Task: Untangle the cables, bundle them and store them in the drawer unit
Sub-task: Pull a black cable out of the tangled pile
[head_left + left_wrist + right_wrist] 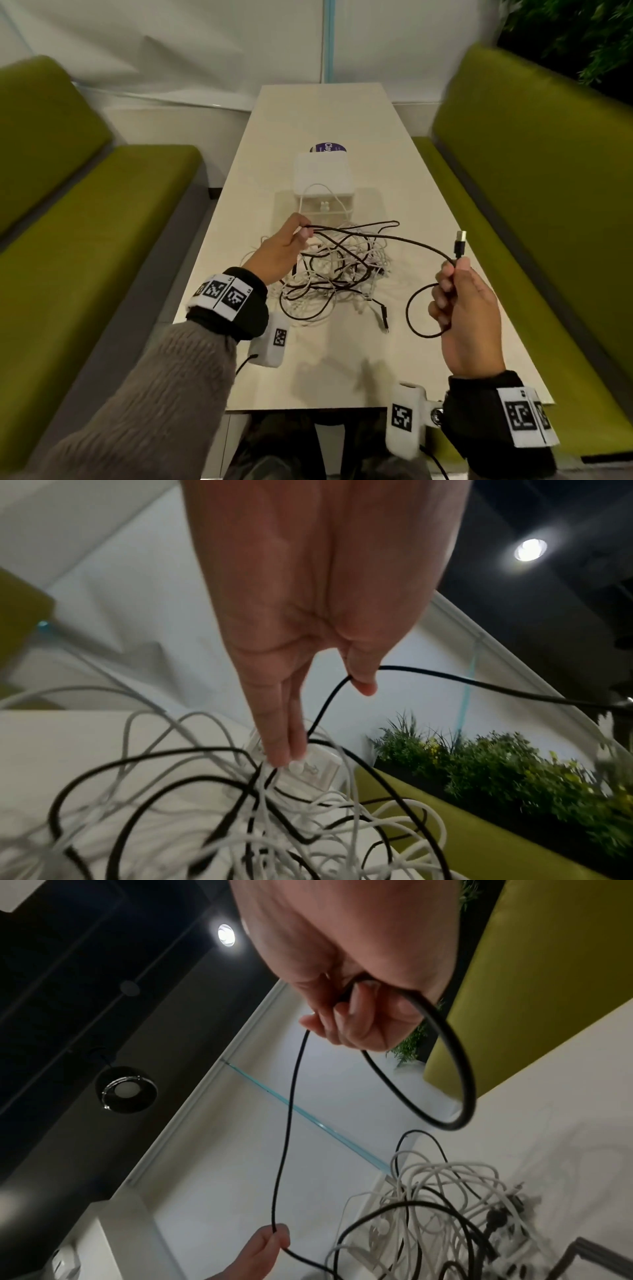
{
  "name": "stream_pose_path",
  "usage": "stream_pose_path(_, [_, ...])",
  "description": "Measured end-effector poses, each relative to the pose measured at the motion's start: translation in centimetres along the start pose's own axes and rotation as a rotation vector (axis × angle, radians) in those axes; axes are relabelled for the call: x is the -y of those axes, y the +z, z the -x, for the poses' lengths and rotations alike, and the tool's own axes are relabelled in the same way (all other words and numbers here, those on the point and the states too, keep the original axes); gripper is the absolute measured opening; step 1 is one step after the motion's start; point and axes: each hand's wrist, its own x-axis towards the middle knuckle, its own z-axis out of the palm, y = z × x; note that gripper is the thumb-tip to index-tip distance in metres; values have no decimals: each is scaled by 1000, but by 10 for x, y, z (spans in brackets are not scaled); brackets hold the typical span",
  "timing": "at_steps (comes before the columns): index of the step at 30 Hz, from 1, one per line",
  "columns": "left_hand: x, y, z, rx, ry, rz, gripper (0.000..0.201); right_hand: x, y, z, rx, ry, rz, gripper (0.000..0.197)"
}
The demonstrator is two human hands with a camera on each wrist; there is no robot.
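A tangle of white and black cables (pixel 337 270) lies mid-table (pixel 342 370). My right hand (pixel 460 301) grips a black cable (pixel 394 238) near its USB plug (pixel 460 244), with one loop (pixel 423 310) hanging below the fist (pixel 356 1020). My left hand (pixel 291 246) pinches the same black cable (pixel 479 687) between thumb and forefinger above the pile (pixel 274 818); the other fingers (pixel 284 739) hang straight. The cable (pixel 291 1123) spans between both hands. The white drawer unit (pixel 323 176) stands behind the pile, a white cable draped on it.
Green benches flank the table, one at left (pixel 102 222) and one at right (pixel 534 178). A purple round disc (pixel 328 148) lies behind the drawer unit. A planter with greenery (pixel 514 772) runs behind the right bench. A loose black plug end (pixel 384 313) lies near the pile.
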Motion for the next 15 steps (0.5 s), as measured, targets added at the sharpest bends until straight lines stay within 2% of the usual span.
stream_pose_path(2, [5,4,1,-46,28,16,10,-1,6,0,21,39,3,34])
stream_pose_path(5, [7,21,7,-269,143,-128,12,-4,18,0,71,45,102,32])
stream_pose_path(7, [7,34,16,-344,197,-175,14,-9,28,2,126,3,222,36])
stream_pose_path(12, [9,55,31,-351,422,-198,13,-36,61,3,246,-93,490,39])
stream_pose_path(15, [9,57,34,-282,454,-188,22,-48,72,-1,195,-129,544,35])
